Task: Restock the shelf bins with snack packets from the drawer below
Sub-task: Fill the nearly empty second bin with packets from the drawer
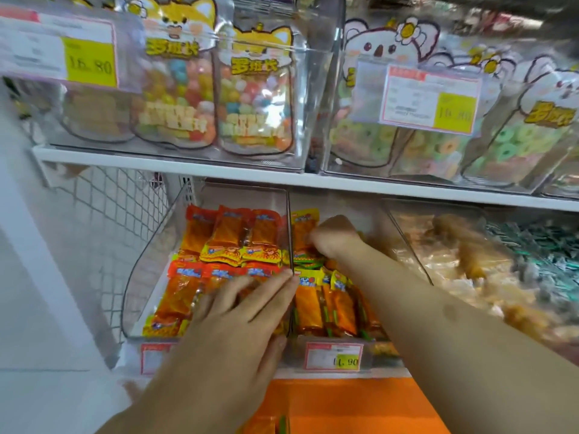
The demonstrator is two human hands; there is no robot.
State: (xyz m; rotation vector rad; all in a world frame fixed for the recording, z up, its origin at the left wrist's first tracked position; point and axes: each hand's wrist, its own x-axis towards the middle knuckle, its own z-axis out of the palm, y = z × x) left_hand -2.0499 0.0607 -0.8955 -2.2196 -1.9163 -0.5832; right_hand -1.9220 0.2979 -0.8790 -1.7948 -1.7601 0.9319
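Restocking looks well along: your right hand (332, 238) curls its fingers on packets (305, 233) deep in the middle bin (289, 233), your left hand (238, 311) lies flat, fingers spread, on the nearly full left bin (150, 264).

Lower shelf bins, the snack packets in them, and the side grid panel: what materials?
Bins: clear rigid plastic, probably acrylic; contents show through, edges catch glare.
Snack packets: glossy printed plastic film with crimped ends, likely a foil laminate.
Grid panel: white coated metal wire by the look; blur leaves it open.
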